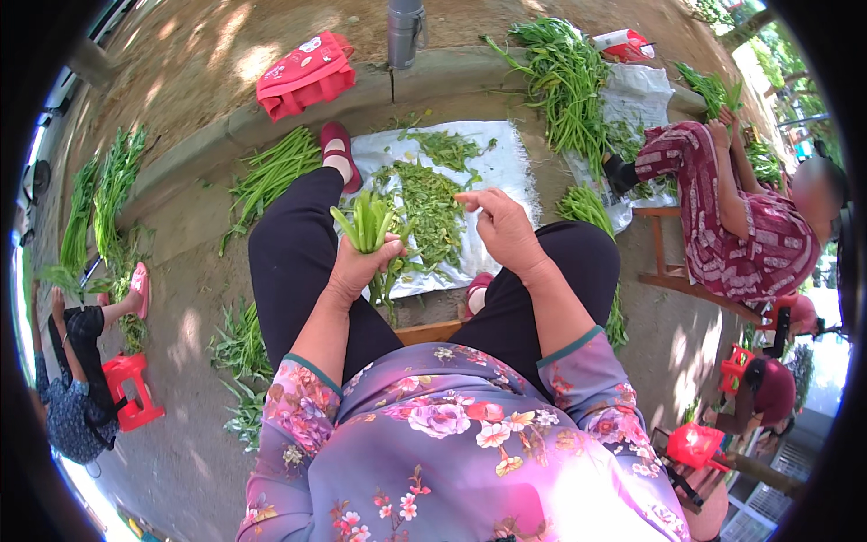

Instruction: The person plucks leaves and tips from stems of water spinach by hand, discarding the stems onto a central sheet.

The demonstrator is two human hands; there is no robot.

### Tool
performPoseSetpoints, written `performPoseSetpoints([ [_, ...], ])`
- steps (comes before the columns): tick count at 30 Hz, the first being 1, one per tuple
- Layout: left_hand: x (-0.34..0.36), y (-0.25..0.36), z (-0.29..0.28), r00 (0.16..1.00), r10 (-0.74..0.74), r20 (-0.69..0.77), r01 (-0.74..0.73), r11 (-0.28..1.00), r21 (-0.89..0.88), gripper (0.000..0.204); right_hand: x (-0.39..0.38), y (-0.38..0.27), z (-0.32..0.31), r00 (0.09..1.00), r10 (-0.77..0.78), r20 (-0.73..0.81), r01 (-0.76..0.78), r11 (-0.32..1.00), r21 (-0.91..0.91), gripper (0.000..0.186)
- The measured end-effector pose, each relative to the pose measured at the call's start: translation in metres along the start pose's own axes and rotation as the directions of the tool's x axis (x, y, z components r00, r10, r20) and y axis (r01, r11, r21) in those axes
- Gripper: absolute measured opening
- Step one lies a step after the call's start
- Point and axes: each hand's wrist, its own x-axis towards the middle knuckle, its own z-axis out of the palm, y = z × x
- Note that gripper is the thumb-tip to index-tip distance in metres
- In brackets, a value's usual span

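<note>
My left hand [358,268] is closed around a bunch of green vegetable stems [366,221], their cut ends pointing up and some leafy parts hanging below the fist. To its right, above my right knee, my right hand [508,233] is in the air with the index finger stretched out to the left. The other fingers are bent and partly hidden, and nothing shows in them. Beneath both hands lies a white plastic sheet [506,158], with a heap of loose green leaves [432,212] on it between my feet.
Trimmed stems [280,172] lie left of my foot; leafy bunches [239,339] are nearer. A large pile of long greens [562,81] is at the far right. A red bag [307,74] and grey flask [406,36] stand by the curb. Other people sit at both sides.
</note>
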Motion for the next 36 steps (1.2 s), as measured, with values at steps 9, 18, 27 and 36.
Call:
performPoseSetpoints([
  [9, 0.001, -0.001, 0.0, 0.996, -0.085, 0.036, 0.079, 0.984, 0.161, 0.016, -0.006, -0.013, 0.023, 0.964, -0.249, 0.099, 0.259, 0.96, -0.108, 0.009],
  [18, -0.003, 0.004, 0.007, 0.995, -0.06, 0.074, 0.038, 0.963, 0.266, 0.015, -0.008, -0.007, 0.027, 0.836, -0.456, 0.305, 0.548, 0.708, -0.445, 0.007],
  [27, 0.0, 0.001, 0.006, 0.983, -0.097, 0.153, 0.04, 0.94, 0.338, 0.019, -0.017, -0.005, 0.029, 0.75, -0.418, 0.512, 0.649, 0.616, -0.447, 0.006],
  [36, -0.001, 0.002, 0.008, 0.98, -0.166, 0.11, 0.126, 0.943, 0.307, 0.02, -0.022, 0.0, 0.032, 0.823, -0.324, 0.467, 0.535, 0.717, -0.447, 0.011],
])
